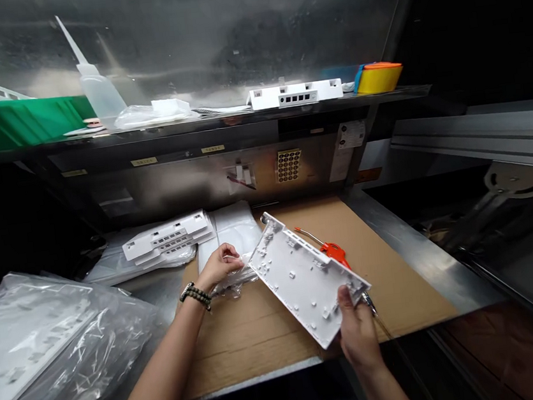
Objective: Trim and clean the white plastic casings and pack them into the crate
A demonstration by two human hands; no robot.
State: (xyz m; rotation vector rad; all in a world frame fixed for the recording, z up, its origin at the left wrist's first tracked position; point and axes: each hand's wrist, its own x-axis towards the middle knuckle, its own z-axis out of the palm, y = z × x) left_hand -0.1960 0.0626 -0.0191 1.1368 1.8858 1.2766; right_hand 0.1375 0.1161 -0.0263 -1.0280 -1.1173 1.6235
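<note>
My right hand point(358, 331) grips a white plastic housing panel point(299, 280) by its lower right corner, thumb on top. The panel is tilted, its inner face with small posts turned up. To its left, my left hand point(219, 266) has thumb and fingers pinched on the edge of a clear plastic bag point(235, 284), close to the panel's left corner. Behind the panel lies an orange-handled air blow gun point(334, 253) with a thin metal nozzle, partly hidden.
Similar white housings point(170, 240) are stacked at the back left on plastic bags. A large clear bag point(81, 349) of white parts fills the left side. The shelf above carries a green bin point(21, 122), a squeeze bottle point(101, 97), another housing point(296, 95) and a yellow tape roll point(379, 78). Cardboard point(254, 349) covers the bench.
</note>
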